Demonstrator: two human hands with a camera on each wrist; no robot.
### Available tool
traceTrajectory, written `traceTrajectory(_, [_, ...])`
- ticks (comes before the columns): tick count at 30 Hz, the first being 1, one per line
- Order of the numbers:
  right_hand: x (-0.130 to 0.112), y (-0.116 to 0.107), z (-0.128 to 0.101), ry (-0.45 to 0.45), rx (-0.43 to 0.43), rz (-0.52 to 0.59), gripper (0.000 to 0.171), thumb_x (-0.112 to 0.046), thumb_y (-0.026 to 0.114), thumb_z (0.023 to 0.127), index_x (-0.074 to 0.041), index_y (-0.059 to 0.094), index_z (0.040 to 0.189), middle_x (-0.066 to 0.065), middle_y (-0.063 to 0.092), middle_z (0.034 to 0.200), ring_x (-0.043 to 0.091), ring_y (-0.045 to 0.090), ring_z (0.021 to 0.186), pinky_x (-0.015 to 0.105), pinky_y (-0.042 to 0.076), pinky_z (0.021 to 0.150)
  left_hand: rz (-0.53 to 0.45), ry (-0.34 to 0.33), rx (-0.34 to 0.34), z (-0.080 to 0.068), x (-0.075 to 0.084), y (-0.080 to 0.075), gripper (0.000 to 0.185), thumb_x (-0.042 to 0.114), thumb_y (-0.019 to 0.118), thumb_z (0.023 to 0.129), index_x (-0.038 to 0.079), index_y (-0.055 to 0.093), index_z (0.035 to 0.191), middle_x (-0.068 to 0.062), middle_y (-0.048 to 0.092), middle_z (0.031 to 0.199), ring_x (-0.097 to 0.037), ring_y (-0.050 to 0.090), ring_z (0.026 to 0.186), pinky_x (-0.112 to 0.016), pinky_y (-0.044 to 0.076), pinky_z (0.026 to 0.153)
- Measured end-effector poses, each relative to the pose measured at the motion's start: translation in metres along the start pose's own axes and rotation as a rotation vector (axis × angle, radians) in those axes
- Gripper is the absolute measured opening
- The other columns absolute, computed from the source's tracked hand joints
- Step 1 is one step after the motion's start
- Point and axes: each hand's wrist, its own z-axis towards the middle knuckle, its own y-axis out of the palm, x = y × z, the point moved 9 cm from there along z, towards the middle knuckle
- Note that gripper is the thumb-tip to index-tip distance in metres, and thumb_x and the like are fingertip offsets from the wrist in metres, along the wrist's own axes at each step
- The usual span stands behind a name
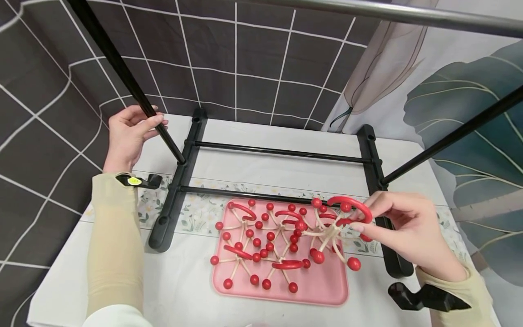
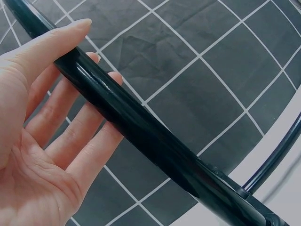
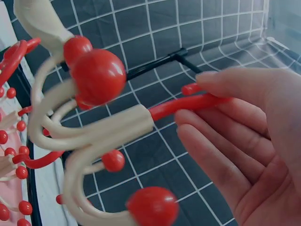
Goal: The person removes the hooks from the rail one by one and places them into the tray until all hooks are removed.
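Pinching a red hook (image 1: 350, 205) of one cream hanger (image 1: 327, 236), the right hand (image 1: 402, 231) holds it just above the tray's (image 1: 327, 290) right end, arms dangling trayward, while the left hand (image 1: 128, 136) loosely cups the slanted pole (image 1: 122, 72) far left.

The black pole (image 1: 122, 72) runs out past the top edge of the head view, and the left hand (image 1: 128, 136) covers part of it. The right hand (image 1: 408, 231) hides where its fingers (image 3: 225, 94) meet the red hook (image 1: 351, 206). Behind that hook, the hangers on the pink tray (image 1: 327, 290) overlap too tightly to count. The surface (image 1: 184, 290) is cut off at the bottom edge.
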Motion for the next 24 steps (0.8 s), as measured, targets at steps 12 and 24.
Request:
traceTrajectory(12, [0.016,0.012,-0.029,0.043,-0.092,0.038,0.043,0.032,0.077,0.064,-0.004,0.072,0.087,0.013,0.071,0.083,0.021,0.066,0.078,0.025,0.058,0.074,-0.006,0.001,-0.01,0.0,0.0,0.001,0.027,-0.008,0.08,0.083,-0.009,0.071,0.108,-0.014,0.075,0.093,-0.023,0.075,0.082,-0.029,0.06,0.077])
traceTrajectory(24, [0.06,0.028,-0.054,0.145,-0.145,0.035,0.039,0.025,0.078,0.072,-0.01,0.072,0.089,0.007,0.07,0.081,0.019,0.064,0.073,0.027,0.057,0.061,-0.032,-0.001,-0.007,0.0,0.0,0.001,0.031,-0.009,0.08,0.083,-0.014,0.067,0.111,-0.015,0.075,0.093,-0.024,0.075,0.08,-0.03,0.061,0.076])
